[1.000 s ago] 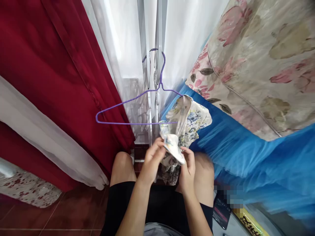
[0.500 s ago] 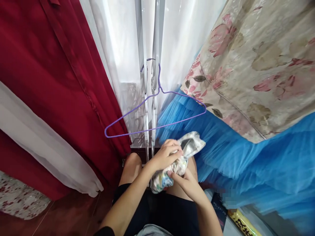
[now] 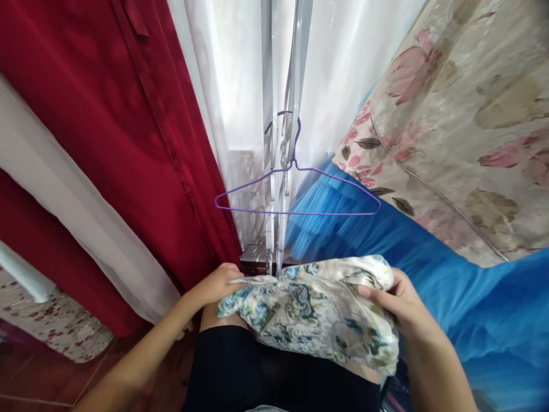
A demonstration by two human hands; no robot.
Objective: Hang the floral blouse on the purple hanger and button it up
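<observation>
A floral cloth, whitish with blue and green flowers, is stretched out over my lap; I cannot tell whether it is a garment. My left hand grips its left end, fingers closed. At the right end my right hand pinches it, the thumb lying on top and the other fingers behind the fabric. Just beyond the cloth a purple wire hanger hangs by its hook from a pale upright rack, with nothing on it.
Dark red fabric and a whitish drape hang at the left. On the right are a blue tulle skirt and a beige floral fabric. White curtains hang behind the rack. Reddish floor tiles show at lower left.
The bunched cloth has been spread open sideways. My left hand has moved left and my right hand right, each holding an end. The view has shifted slightly, and the hanger looks more level.
</observation>
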